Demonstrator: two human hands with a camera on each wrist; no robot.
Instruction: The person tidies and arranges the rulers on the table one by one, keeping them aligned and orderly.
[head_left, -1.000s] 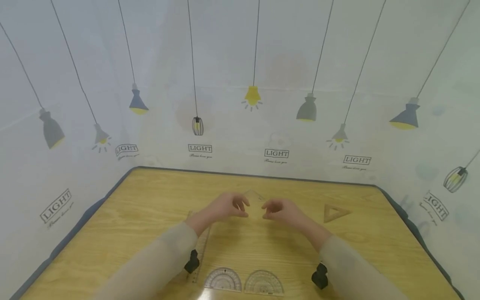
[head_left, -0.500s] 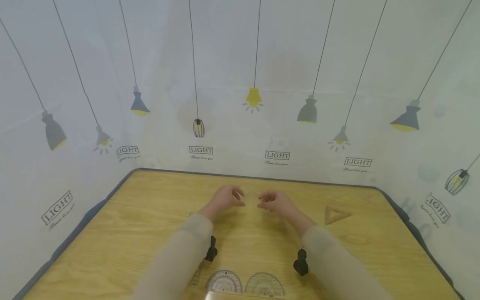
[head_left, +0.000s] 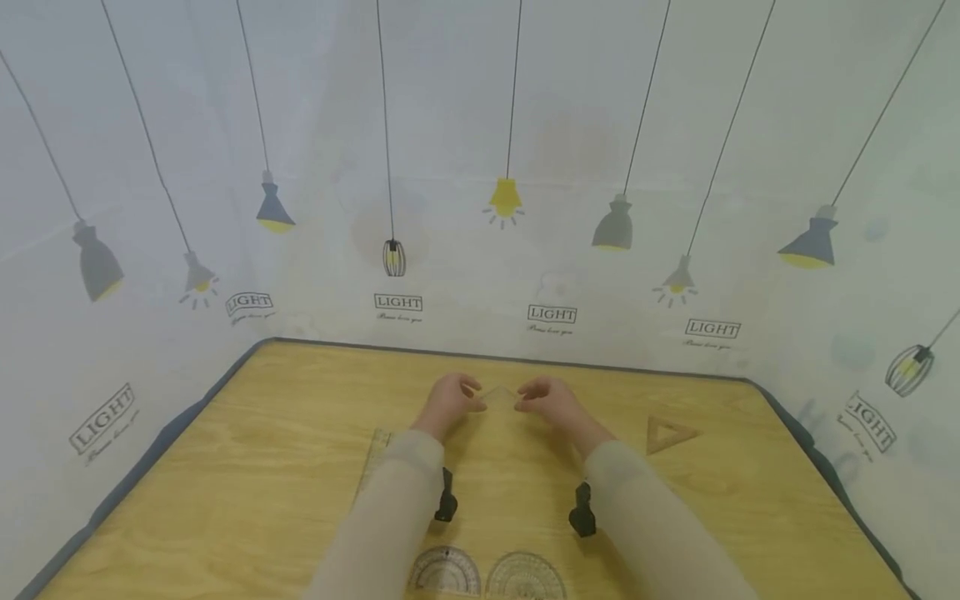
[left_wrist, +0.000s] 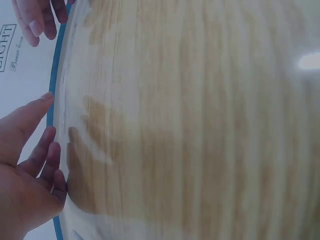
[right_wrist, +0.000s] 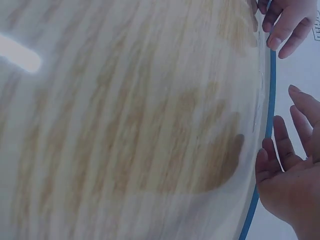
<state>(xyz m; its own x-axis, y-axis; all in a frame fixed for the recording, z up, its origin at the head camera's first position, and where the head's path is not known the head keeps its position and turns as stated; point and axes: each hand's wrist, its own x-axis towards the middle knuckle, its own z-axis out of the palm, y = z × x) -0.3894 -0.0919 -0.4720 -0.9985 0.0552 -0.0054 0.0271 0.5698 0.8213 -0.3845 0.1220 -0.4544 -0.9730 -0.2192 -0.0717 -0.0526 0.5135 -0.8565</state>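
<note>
Near the middle of the far half of the table, my left hand (head_left: 452,400) and right hand (head_left: 551,400) face each other with a gap between them. Between and just beyond them lies a clear plastic piece (head_left: 498,393) with a pointed corner, like a transparent set square; its edges are faint. In the left wrist view, my left hand (left_wrist: 32,175) has loosely bent, spread fingers with nothing held. My right hand (right_wrist: 292,170) looks likewise relaxed in the right wrist view. Whether either hand touches the clear piece cannot be made out.
A brown triangular set square (head_left: 667,433) lies to the right. Two clear protractors, one left (head_left: 446,572) and one right (head_left: 525,577), sit at the near edge. A clear ruler (head_left: 372,458) is partly covered by the left sleeve. Patterned curtains (head_left: 480,275) surround the table.
Both hands have moved slightly away from the body, and the forearms have drawn closer together. The left sleeve has shifted right, uncovering the ruler's far end. Nothing has been picked up.
</note>
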